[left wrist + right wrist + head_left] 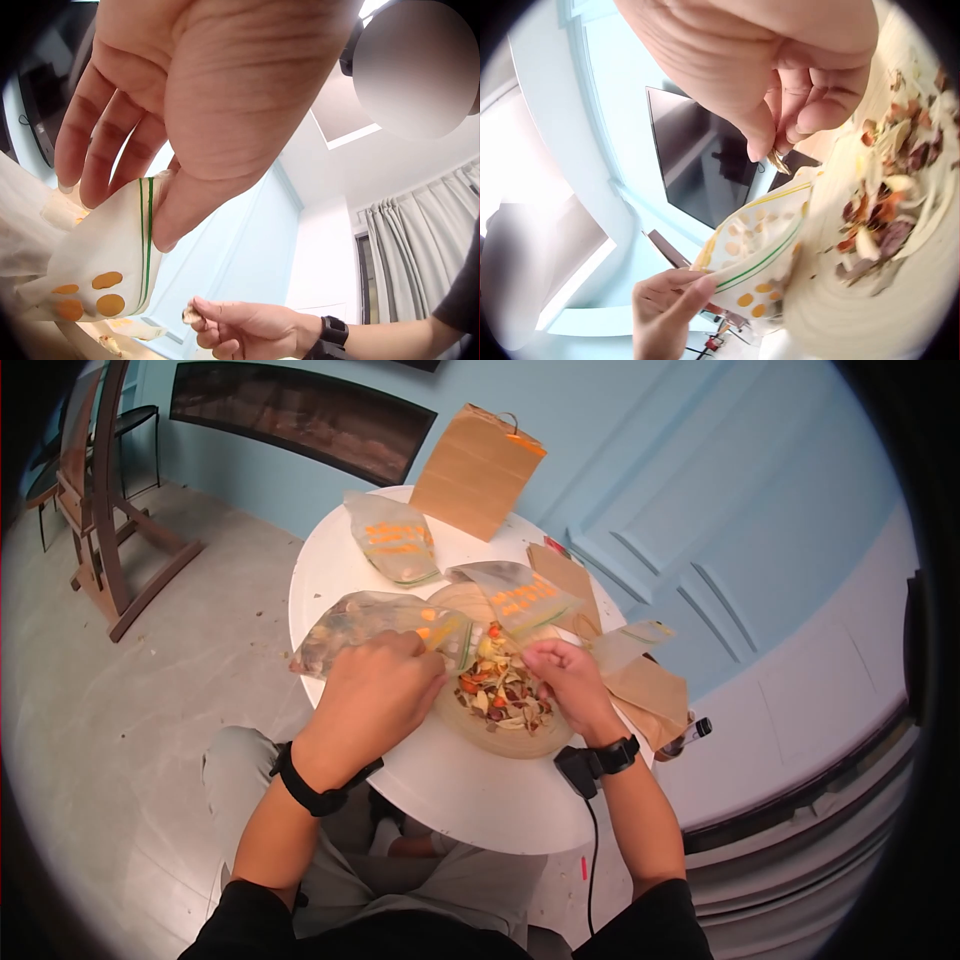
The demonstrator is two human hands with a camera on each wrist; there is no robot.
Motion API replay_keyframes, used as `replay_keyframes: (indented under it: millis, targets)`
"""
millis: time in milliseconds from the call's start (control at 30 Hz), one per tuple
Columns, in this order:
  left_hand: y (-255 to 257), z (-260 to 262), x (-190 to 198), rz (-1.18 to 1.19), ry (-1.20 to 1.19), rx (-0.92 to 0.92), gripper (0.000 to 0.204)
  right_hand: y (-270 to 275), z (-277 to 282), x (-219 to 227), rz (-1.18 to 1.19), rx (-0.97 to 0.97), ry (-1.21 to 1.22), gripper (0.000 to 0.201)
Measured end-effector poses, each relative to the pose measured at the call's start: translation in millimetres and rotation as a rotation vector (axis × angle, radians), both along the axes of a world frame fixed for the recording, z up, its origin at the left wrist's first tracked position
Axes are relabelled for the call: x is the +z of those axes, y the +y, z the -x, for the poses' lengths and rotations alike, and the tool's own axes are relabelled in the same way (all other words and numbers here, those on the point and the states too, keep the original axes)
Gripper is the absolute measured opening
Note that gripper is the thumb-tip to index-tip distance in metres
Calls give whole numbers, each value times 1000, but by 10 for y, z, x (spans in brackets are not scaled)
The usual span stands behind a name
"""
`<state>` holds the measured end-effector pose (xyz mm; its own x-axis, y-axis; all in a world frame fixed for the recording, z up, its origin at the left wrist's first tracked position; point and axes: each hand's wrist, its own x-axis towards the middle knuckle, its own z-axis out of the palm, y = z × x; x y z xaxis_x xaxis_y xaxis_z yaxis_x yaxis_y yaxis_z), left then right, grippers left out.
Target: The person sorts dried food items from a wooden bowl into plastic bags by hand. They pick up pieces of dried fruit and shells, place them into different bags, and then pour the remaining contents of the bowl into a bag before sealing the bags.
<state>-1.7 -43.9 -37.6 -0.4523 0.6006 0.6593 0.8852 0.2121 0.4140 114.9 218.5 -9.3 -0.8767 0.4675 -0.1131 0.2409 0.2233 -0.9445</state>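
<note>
My left hand (380,685) pinches the rim of a clear zip bag (90,262) printed with orange dots, thumb on the outside near its green seal line. The bag's mouth gapes in the right wrist view, with darker pieces inside its lower part in the head view. Between thumb and fingertips, my right hand (570,678) holds a small, light-brown dried piece (778,163), raised a little above the bag mouth in the right wrist view. Below the hands, a pale round bowl (510,746) carries a mixed heap of dried flakes (505,698), cream, orange and dark red.
Another zip bag (520,595) lies across the bowl's far side, and one more bag (392,540) sits at the table's back left. A brown paper bag (475,475) stands at the back. Flattened brown paper (650,700) and a bottle (690,735) are at the right edge.
</note>
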Motion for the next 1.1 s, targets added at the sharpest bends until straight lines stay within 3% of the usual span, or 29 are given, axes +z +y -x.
replay_keyframes:
  millis: [67, 167, 233, 367, 467, 533, 667, 867, 1100]
  targets:
    - [38, -16, 17, -4, -3, -6, 8, -193, 140, 79, 84, 34, 38, 26]
    - [71, -37, 22, -13, -6, -12, 8, -433, 318, 162, 33, 144, 50, 25]
    - [67, -27, 13, -23, -1, -10, 8, -425, 303, 216, -79, 119, 13, 27]
    - [20, 56, 34, -97, 4, 22, 7, 57, 61, 92, -478, 157, -23, 20]
    - [10, 185, 60, -287, 19, 103, 5, 229, -264, 129, -680, 167, -357, 16]
    - [15, 211, 98, -408, -19, 166, 4, 321, -438, 41, -703, 186, -376, 17]
    - [91, 172, 96, -406, -51, 151, 5, 340, -581, -26, -800, 251, -435, 21]
    - [133, 59, 41, -277, 73, 97, 10, 381, -585, -67, -812, 230, -414, 26]
    - [7, 32, 63, -152, 49, -30, 9, 368, -565, -51, -464, 93, -196, 27]
